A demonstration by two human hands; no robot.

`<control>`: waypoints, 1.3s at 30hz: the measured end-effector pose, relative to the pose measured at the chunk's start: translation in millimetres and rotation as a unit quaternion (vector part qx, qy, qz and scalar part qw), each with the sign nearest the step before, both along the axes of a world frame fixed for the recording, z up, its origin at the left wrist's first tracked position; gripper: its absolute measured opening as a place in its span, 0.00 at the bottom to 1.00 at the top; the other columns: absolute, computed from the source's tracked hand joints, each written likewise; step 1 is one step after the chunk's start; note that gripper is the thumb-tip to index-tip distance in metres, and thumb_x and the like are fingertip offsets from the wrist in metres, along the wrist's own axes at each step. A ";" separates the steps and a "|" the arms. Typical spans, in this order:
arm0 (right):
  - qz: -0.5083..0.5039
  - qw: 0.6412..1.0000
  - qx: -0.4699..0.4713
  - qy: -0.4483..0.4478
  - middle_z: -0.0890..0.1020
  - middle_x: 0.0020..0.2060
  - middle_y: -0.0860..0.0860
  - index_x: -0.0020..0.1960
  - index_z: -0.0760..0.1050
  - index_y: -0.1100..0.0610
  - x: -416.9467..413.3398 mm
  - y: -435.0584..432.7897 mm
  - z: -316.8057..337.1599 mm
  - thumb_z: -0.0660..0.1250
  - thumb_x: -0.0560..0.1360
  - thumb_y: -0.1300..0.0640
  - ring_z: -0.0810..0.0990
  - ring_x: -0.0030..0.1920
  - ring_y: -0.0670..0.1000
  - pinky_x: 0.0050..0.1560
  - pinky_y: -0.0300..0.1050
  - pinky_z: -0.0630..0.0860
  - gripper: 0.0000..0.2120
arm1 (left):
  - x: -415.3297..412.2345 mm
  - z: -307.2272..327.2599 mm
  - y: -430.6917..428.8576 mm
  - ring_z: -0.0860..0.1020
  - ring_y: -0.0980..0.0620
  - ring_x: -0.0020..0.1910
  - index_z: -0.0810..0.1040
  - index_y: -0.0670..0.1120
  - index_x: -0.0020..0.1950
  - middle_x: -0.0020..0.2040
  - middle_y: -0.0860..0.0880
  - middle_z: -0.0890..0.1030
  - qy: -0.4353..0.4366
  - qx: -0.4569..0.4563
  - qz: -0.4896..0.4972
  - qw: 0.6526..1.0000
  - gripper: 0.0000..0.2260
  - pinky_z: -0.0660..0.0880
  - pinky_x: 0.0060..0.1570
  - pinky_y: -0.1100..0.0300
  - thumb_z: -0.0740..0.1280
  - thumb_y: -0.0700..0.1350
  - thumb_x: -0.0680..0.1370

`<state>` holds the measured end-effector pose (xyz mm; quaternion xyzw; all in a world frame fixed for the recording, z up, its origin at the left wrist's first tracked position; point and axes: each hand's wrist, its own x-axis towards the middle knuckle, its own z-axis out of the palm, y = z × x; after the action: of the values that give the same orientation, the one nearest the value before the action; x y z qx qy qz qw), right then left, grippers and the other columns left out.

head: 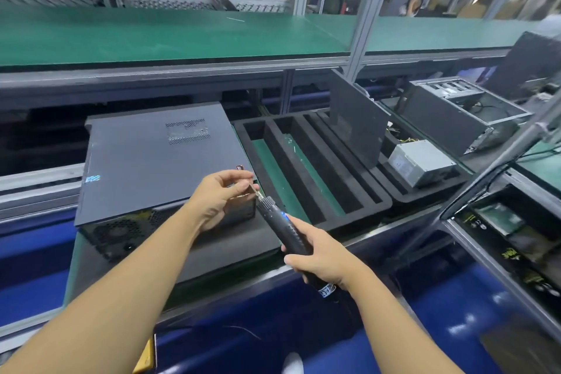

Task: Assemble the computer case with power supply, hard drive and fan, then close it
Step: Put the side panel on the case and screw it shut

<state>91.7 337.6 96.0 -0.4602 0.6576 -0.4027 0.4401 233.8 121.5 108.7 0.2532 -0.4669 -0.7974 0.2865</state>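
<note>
Head view — R fingers [299,223] clamped on screwdriver [280,226], L fingers [238,174] pinch its bit [257,191]

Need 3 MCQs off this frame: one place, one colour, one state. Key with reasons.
1. Where is the power supply? A on the floor; B in a foam tray; C in a hand.
2. Colour of the shelf mat? A green; B red; C yellow.
3. The right hand? A open; B grips the screwdriver; C shut, empty.
Key: B, it lies in foam right of the upright panel; A, the mat is plainly green; B, it wraps the handle.
</note>
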 end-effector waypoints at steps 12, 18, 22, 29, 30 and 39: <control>-0.032 0.999 0.006 0.022 0.81 0.47 0.43 0.78 0.60 0.33 17.5 -4.1 -22.3 0.70 0.72 0.56 0.78 0.36 0.47 0.35 0.45 0.80 0.40 | -0.6 -2.8 1.9 0.85 0.49 0.46 0.78 0.38 0.60 0.46 0.41 0.81 -0.036 0.045 -0.010 0.998 0.11 0.82 0.41 0.59 0.66 0.33 0.78; -0.056 0.997 -0.006 -0.049 0.82 0.48 0.45 0.70 0.63 0.23 26.7 -7.7 -51.2 0.73 0.71 0.54 0.78 0.37 0.50 0.34 0.45 0.79 0.38 | 8.9 3.8 -11.8 0.85 0.51 0.37 0.77 0.43 0.59 0.39 0.47 0.86 -0.299 -0.197 -0.005 0.934 0.15 0.81 0.37 0.59 0.75 0.41 0.74; -0.071 0.994 0.025 -0.074 0.82 0.50 0.45 0.73 0.60 0.25 26.6 -9.1 -66.6 0.75 0.71 0.50 0.79 0.38 0.52 0.36 0.46 0.80 0.40 | 32.1 8.3 -43.9 0.80 0.52 0.45 0.76 0.54 0.54 0.44 0.57 0.81 -0.445 -0.548 0.047 0.707 0.13 0.75 0.42 0.56 0.75 0.53 0.73; -0.073 0.992 0.029 -0.099 0.83 0.53 0.44 0.77 0.56 0.29 34.3 -25.9 -72.6 0.74 0.71 0.50 0.80 0.39 0.48 0.40 0.44 0.81 0.43 | 10.4 -27.8 -64.3 0.60 0.45 0.77 0.68 0.56 0.75 0.79 0.49 0.61 -0.474 -0.628 -0.052 0.615 0.27 0.63 0.72 0.45 0.68 0.60 0.77; -0.074 0.992 0.029 -0.097 0.82 0.54 0.44 0.78 0.56 0.30 33.6 -26.3 -72.2 0.74 0.72 0.50 0.80 0.40 0.47 0.40 0.44 0.81 0.43 | 7.1 -31.6 -64.1 0.61 0.46 0.77 0.68 0.58 0.75 0.78 0.51 0.63 -0.479 -0.633 -0.040 0.607 0.26 0.63 0.72 0.46 0.66 0.61 0.78; -0.070 0.993 0.025 -0.087 0.79 0.60 0.48 0.79 0.55 0.32 20.3 -32.2 -70.3 0.73 0.74 0.52 0.80 0.41 0.47 0.42 0.44 0.81 0.42 | 3.5 -42.5 -67.8 0.69 0.48 0.67 0.72 0.62 0.70 0.71 0.56 0.72 -0.493 -0.668 0.041 0.556 0.24 0.66 0.56 0.49 0.63 0.67 0.76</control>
<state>112.1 305.5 25.7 -0.3649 0.6573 -0.4546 0.4776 237.3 53.7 66.2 0.3615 -0.9231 0.0047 0.1310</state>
